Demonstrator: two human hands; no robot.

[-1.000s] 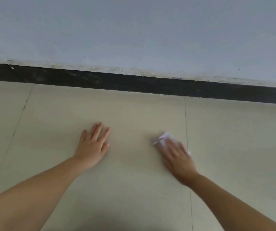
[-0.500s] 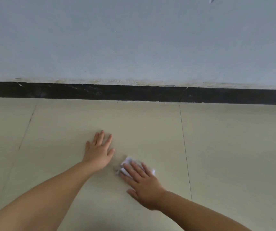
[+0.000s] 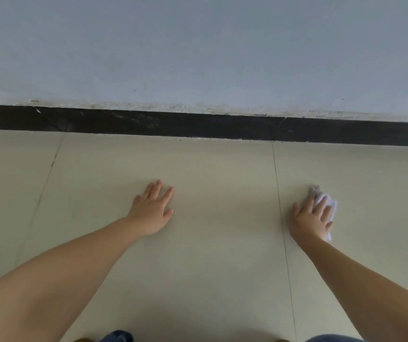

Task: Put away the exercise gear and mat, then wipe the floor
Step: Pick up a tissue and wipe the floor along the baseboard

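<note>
Nearest, at bottom edge: scraps of blue fabric (image 3: 118,336), prob. trouser knees, too cropped to tell more. Both forearms reaching fwd over the floor (image 3: 222,243), pale beige tiles w/ thin grout lines running near to far.

Mid-scene, left hand (image 3: 152,213) laid flat on the tile, fingers straight and slightly spread, holding nothing; looks like a prop for body weight. Right hand (image 3: 311,219) well apart from it, just right of a grout line (image 3: 280,218), pressing a white cloth (image 3: 327,202) flat to the floor. Fingers (image 3: 320,206) straight, laid over the cloth, not curled round it; cloth peeking out at far and right sides of the hand, crumpled or folded, can't tell which.

Handling, as a guess: cloth light, soft, limp, no stiffness of its own, so apt to bunch or slip out under a sideways push. Best kept pinned under palm plus fingers w/ even downward pressure, not pinched at a corner. Tile looks smooth, prob. low friction, so easy glide. Wet or dry: can't tell.

Far: black skirting board (image 3: 198,127) along floor edge, chipped plaster above it, then pale blue-grey wall (image 3: 198,50). No mat or exercise gear in view, so prob. at the wiping stage.
</note>
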